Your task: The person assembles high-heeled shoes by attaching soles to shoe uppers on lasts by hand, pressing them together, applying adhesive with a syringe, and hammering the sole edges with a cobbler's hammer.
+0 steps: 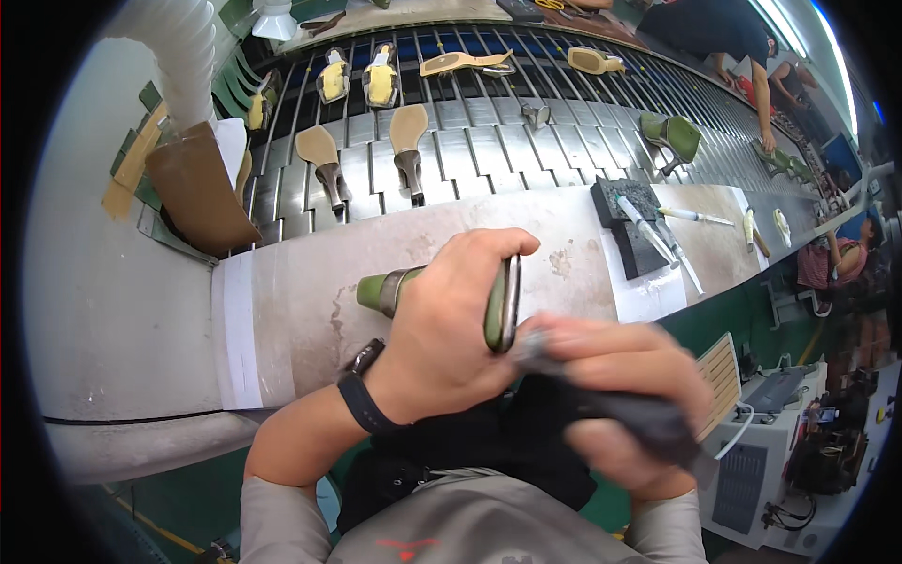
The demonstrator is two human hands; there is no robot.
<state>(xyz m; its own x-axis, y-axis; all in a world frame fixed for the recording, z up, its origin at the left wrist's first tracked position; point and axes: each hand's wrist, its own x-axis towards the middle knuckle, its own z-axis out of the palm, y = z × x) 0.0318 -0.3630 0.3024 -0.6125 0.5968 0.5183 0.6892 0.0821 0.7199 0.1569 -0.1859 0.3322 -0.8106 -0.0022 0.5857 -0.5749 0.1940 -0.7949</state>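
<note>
My left hand (442, 329) is closed around a green shoe last (374, 293) with a dark strap across it. The last lies on its side just above the bench edge, and its dark-rimmed end (510, 303) sticks out beyond my fingers. My right hand (648, 362) is blurred by motion and wrapped around a tool with a thick dark handle (648, 423). The tool's greyish tip (534, 350) is close to the rim of the last; whether they touch I cannot tell. Its exact kind is smeared.
Behind the pale bench (310, 273) runs a metal slatted conveyor (470, 141) carrying tan-soled shoes (409, 132) and a green last (672, 136). Brushes (648, 226) rest on a black foam block (625, 202). A brown board (197, 188) stands left. A co-worker's arm (763, 113) reaches over the conveyor.
</note>
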